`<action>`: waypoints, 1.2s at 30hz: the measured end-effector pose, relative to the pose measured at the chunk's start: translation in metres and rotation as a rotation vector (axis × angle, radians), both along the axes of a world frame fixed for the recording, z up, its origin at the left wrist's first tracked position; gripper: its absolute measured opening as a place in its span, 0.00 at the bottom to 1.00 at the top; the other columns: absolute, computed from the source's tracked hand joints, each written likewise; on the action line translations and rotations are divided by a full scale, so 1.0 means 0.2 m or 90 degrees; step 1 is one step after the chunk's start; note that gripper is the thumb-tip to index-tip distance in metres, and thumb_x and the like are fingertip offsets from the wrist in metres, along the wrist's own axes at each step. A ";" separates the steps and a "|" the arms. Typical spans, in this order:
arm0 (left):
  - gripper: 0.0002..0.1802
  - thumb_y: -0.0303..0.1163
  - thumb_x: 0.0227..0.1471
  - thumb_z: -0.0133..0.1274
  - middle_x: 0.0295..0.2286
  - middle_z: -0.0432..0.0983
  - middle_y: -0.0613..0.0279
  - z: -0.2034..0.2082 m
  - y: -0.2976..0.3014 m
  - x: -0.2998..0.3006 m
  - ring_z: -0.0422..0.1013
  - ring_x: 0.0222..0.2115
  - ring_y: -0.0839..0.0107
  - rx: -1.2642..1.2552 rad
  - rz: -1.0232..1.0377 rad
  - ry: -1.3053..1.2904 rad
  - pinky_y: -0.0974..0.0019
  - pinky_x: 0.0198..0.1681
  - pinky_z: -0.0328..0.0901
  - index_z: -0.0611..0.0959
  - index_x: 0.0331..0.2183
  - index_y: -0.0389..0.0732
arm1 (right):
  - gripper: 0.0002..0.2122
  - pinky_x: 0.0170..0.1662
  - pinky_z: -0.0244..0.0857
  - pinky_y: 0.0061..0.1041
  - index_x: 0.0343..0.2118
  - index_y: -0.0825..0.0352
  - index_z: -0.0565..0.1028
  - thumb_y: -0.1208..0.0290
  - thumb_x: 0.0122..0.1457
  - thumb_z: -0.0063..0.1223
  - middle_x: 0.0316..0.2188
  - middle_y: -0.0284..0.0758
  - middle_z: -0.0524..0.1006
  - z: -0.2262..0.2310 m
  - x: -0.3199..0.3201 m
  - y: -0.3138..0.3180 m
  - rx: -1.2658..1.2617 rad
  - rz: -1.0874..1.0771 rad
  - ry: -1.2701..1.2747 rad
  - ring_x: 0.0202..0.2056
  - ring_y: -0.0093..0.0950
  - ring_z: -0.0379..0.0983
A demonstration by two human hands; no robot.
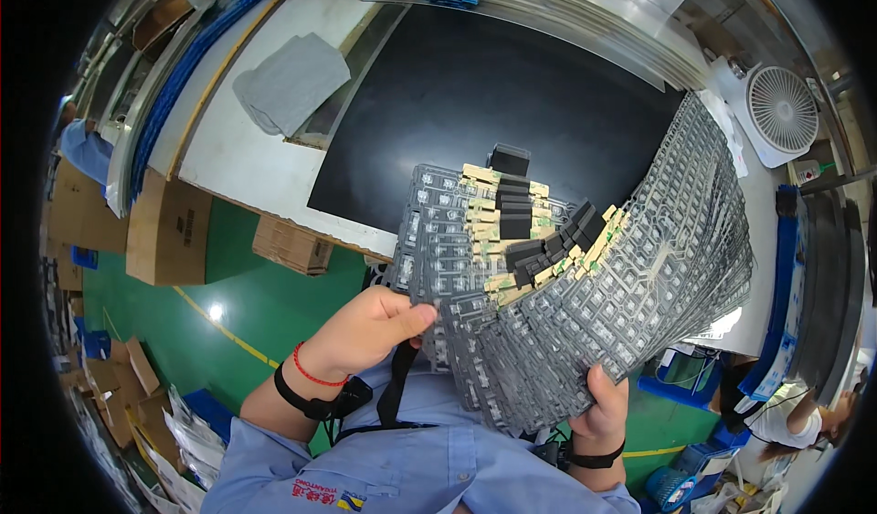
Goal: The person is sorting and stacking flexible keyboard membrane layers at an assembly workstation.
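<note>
A fanned stack of keyboard membrane sheets [630,304] spreads across both my hands, grey and see-through with a grid of small key-shaped marks. Cream-coloured strips and black tabs [516,222] stick out along its upper inner edge. My left hand [379,327] is closed on the left side of the stack, thumb on top. At the lower edge, my right hand [603,409] grips the sheets with its thumb on top; its other fingers are hidden underneath. The fan reaches over a black mat [484,84] on the table, its far right end lying near the mat's right edge.
Grey cloth [292,84] lies on the white table at left. A clear panel [566,21] runs along the back. A white fan [781,112] stands at right, above blue-edged racking [781,295]. Cardboard boxes [169,231] stand on the green floor. Another person [790,418] is at lower right.
</note>
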State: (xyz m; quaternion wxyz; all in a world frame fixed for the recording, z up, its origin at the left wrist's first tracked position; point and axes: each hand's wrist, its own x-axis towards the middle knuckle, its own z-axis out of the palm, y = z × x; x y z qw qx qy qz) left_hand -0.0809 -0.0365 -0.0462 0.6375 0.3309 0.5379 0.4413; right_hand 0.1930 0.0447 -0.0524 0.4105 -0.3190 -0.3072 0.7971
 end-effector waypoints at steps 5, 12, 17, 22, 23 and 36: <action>0.26 0.46 0.61 0.34 0.29 0.75 0.62 -0.02 0.01 0.03 0.68 0.29 0.77 0.001 0.061 -0.124 0.70 0.35 0.63 0.79 0.33 0.34 | 0.28 0.53 0.58 0.40 0.53 0.75 0.58 0.71 0.50 0.54 0.50 0.47 0.66 -0.01 0.00 -0.01 -0.037 0.009 0.029 0.50 0.41 0.65; 0.26 0.47 0.60 0.34 0.31 0.75 0.60 -0.03 0.01 0.02 0.69 0.31 0.75 -0.027 0.094 -0.193 0.69 0.37 0.64 0.77 0.37 0.33 | 0.29 0.53 0.58 0.40 0.53 0.74 0.59 0.73 0.47 0.55 0.49 0.47 0.67 0.00 0.01 -0.01 -0.026 0.005 0.022 0.49 0.42 0.65; 0.24 0.43 0.60 0.36 0.29 0.75 0.60 -0.03 0.00 0.00 0.69 0.29 0.75 -0.020 0.029 -0.106 0.71 0.35 0.64 0.78 0.33 0.33 | 0.29 0.53 0.58 0.40 0.53 0.74 0.59 0.75 0.47 0.55 0.48 0.47 0.68 0.02 0.02 -0.01 -0.042 -0.014 0.025 0.49 0.41 0.66; 0.22 0.40 0.60 0.38 0.28 0.76 0.59 0.04 0.05 0.06 0.70 0.28 0.75 -0.051 0.187 -0.254 0.71 0.36 0.65 0.79 0.32 0.31 | 0.29 0.53 0.58 0.41 0.54 0.73 0.58 0.75 0.47 0.54 0.49 0.46 0.67 0.04 -0.03 -0.02 -0.049 -0.011 0.030 0.49 0.42 0.65; 0.22 0.40 0.60 0.38 0.29 0.76 0.59 0.00 0.01 0.02 0.71 0.29 0.75 -0.029 0.119 -0.186 0.70 0.36 0.66 0.79 0.32 0.31 | 0.29 0.53 0.58 0.41 0.54 0.73 0.58 0.75 0.47 0.54 0.49 0.46 0.67 0.04 0.00 -0.01 -0.050 0.003 0.037 0.49 0.42 0.65; 0.11 0.28 0.54 0.48 0.29 0.77 0.61 0.04 0.02 0.01 0.71 0.29 0.78 0.008 -0.038 -0.059 0.72 0.36 0.67 0.79 0.34 0.30 | 0.30 0.52 0.59 0.40 0.53 0.74 0.58 0.74 0.45 0.55 0.49 0.47 0.67 0.06 0.08 0.00 -0.021 -0.003 0.013 0.49 0.42 0.66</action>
